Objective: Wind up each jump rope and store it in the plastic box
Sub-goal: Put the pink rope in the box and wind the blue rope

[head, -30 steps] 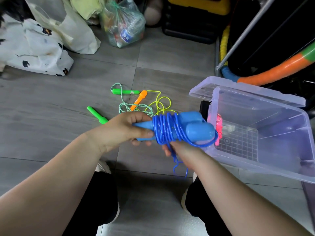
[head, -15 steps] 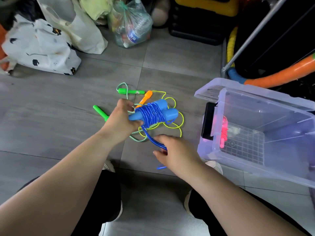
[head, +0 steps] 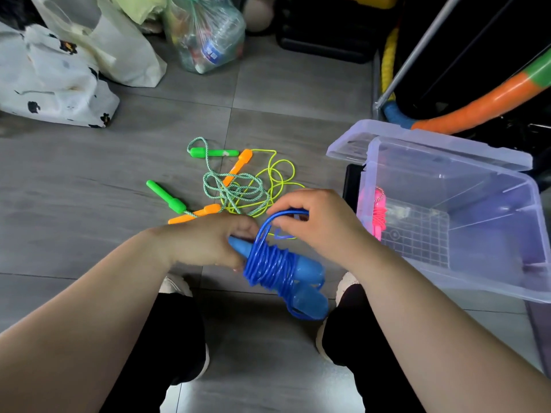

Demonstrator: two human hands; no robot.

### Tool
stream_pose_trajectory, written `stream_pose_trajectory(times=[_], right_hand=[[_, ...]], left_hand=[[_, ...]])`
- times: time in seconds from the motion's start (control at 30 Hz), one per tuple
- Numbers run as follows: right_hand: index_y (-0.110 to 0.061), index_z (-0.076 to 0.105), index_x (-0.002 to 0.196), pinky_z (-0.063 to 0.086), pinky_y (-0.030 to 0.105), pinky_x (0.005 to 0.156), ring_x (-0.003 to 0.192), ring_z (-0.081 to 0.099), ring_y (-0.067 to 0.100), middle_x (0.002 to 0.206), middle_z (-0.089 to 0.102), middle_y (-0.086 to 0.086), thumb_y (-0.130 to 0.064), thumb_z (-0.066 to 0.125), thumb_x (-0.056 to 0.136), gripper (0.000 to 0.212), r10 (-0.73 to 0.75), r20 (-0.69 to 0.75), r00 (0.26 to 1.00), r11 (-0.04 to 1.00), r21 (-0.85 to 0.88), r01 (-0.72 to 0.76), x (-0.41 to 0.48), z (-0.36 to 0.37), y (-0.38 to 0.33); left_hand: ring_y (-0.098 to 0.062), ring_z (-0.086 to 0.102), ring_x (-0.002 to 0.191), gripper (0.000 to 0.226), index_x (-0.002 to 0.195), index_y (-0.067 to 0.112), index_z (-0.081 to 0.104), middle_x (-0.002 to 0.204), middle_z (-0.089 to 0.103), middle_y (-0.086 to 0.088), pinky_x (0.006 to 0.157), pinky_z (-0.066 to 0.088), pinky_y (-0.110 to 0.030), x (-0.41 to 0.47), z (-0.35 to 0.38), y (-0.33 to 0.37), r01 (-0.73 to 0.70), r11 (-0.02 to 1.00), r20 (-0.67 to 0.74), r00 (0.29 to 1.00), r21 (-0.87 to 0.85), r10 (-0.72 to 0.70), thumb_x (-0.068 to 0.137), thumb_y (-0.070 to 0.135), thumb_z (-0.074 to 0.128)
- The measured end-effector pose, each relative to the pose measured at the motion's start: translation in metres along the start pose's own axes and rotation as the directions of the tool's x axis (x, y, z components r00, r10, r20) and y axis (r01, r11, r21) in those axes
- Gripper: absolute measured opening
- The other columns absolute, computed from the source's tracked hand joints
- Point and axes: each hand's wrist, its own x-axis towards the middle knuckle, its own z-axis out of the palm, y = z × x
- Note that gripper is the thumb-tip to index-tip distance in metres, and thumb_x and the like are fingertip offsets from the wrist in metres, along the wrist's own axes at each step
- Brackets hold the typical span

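My left hand [head: 205,242] grips the narrow ends of the blue jump rope's two handles [head: 304,281], with blue cord coiled thickly round them. My right hand [head: 319,222] pinches a loose loop of that blue cord above the bundle. On the floor beyond lie a green-handled rope [head: 214,152] and an orange-handled rope with yellow cord [head: 238,165], tangled together. The clear plastic box [head: 492,269] stands open to the right, tilted, with a wound pink rope [head: 378,210] inside against its left wall.
The box's lid [head: 417,144] lies behind it. White bags [head: 59,79] and a clear bag of bottles [head: 205,34] sit at the back left. A hoop in orange and green [head: 483,105] and a metal pole [head: 429,40] are at the back right. My shoes are below the bundle.
The blue bundle has come down and nearer to me, its thick ends now pointing down-right. My right hand rose from below the bundle to above it, carrying the cord loop over.
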Motion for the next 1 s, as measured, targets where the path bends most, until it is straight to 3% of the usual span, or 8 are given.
stream_pose_trajectory(times=[0.07,0.2,0.33,0.53,0.6,0.7,0.87,1.0], right_hand=[[-0.015,0.072,0.085,0.043,0.020,0.071,0.068,0.053,0.002,0.069,0.060,-0.016,-0.013,0.064,0.079,0.010,0.056,-0.005,0.998,0.992,0.117,-0.055,0.001,-0.004,0.002],[-0.009,0.071,0.086,0.041,0.005,0.060,0.058,0.054,-0.007,0.056,0.060,-0.018,-0.004,0.063,0.079,0.012,0.104,-0.012,0.995,0.935,0.341,-0.094,0.004,-0.013,0.004],[-0.011,0.067,0.078,0.031,0.005,0.041,0.036,0.042,-0.002,0.052,0.060,-0.009,-0.004,0.058,0.082,0.012,0.211,0.020,0.977,0.852,0.486,-0.194,0.006,-0.017,0.007],[-0.013,0.052,0.069,0.046,0.009,0.046,0.048,0.059,-0.002,0.044,0.059,-0.013,0.005,0.048,0.088,0.025,0.301,0.235,0.924,0.654,0.655,-0.379,0.006,0.000,0.025],[-0.015,0.046,0.068,0.045,0.013,0.042,0.056,0.065,0.001,0.047,0.059,-0.013,-0.005,0.047,0.090,0.024,0.353,0.176,0.919,0.707,0.593,-0.385,0.002,0.008,0.029],[-0.020,0.048,0.064,0.035,0.017,0.045,0.037,0.044,0.000,0.036,0.049,-0.012,-0.009,0.040,0.094,0.033,0.276,0.152,0.949,0.864,0.394,-0.314,0.002,0.017,0.025],[-0.018,0.055,0.082,0.031,0.029,0.056,0.067,0.046,0.022,0.062,0.046,-0.001,-0.029,0.038,0.095,0.024,0.301,0.249,0.921,0.953,-0.101,-0.284,0.002,0.027,0.021],[-0.012,0.049,0.114,0.044,0.033,0.083,0.108,0.054,0.031,0.115,0.061,0.010,-0.029,0.036,0.095,0.029,0.205,0.292,0.934,0.935,-0.340,-0.098,-0.007,0.031,0.004]], left_hand=[[-0.011,0.060,0.086,0.051,0.093,0.020,0.059,0.095,0.071,0.009,0.080,0.050,-0.041,-0.003,-0.002,0.004,-0.021,0.994,0.038,0.999,-0.112,0.026,0.044,0.023,0.071],[0.003,0.055,0.054,0.058,0.096,0.023,0.052,0.068,0.068,0.017,0.046,0.043,-0.013,-0.010,-0.004,0.014,-0.074,0.957,0.064,0.993,-0.279,0.095,0.042,0.014,0.071],[-0.004,0.058,0.052,0.069,0.109,0.025,0.049,0.070,0.069,0.007,0.044,0.043,-0.015,-0.014,-0.007,0.013,-0.150,0.877,0.044,0.981,-0.457,0.191,0.044,0.015,0.068],[-0.013,0.060,0.054,0.078,0.110,0.034,0.062,0.077,0.066,-0.004,0.046,0.043,-0.020,-0.011,-0.012,0.008,-0.228,0.704,-0.063,0.966,-0.673,0.252,0.041,0.001,0.075],[-0.014,0.060,0.052,0.073,0.107,0.032,0.061,0.070,0.065,-0.003,0.044,0.042,-0.019,-0.012,-0.013,0.010,-0.248,0.685,-0.150,0.968,-0.685,0.201,0.042,0.002,0.071],[-0.010,0.062,0.052,0.060,0.103,0.029,0.055,0.066,0.067,0.008,0.042,0.042,-0.015,-0.012,-0.018,0.013,-0.261,0.706,-0.303,0.951,-0.658,0.069,0.051,0.000,0.066],[0.000,0.061,0.048,0.038,0.113,0.012,0.056,0.073,0.066,0.006,0.044,0.046,-0.011,-0.007,-0.023,0.003,-0.174,0.815,-0.513,0.842,-0.554,-0.169,0.078,-0.003,0.061],[0.004,0.055,0.039,0.044,0.117,0.006,0.053,0.090,0.057,-0.003,0.039,0.044,-0.008,-0.002,-0.023,0.002,-0.110,0.912,-0.684,0.698,-0.394,-0.212,0.077,-0.011,0.056]])
